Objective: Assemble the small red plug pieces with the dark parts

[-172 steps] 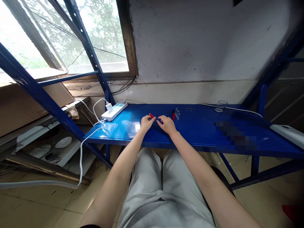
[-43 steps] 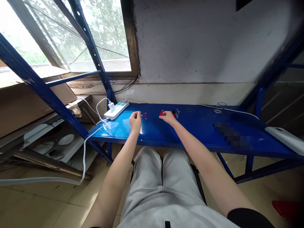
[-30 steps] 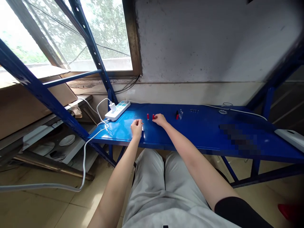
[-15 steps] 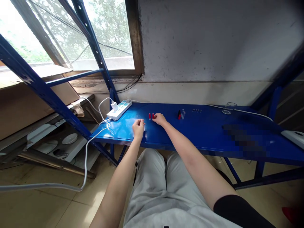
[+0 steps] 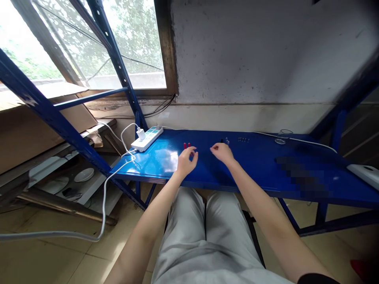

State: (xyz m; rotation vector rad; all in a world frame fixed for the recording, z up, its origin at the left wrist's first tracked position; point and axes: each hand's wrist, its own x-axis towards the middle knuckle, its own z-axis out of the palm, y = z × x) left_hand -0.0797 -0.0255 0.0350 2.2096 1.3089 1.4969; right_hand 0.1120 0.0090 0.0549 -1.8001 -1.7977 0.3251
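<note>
Two small red cylinder-shaped pieces (image 5: 184,145) stand side by side on the blue table (image 5: 260,165). My left hand (image 5: 186,161) is just in front of them, thumb and forefinger apart, with nothing visible between them. Further right, my right hand (image 5: 222,153) is closed, fingertips together and turned left; whatever they may hold is too small to make out. Right behind that hand a small black piece (image 5: 222,141) and some clear small pieces (image 5: 227,140) show, partly covered by it.
Several tiny items (image 5: 243,139) lie in a row towards the back. A clear glass cup (image 5: 283,137) stands at the back right. The white power strip (image 5: 147,139) with its plug and cable lies at the left end. A white object (image 5: 364,175) sits at the right edge.
My right hand has moved right, from the red pieces to in front of the black and clear pieces. My left hand has shifted right and its fingers have parted.
</note>
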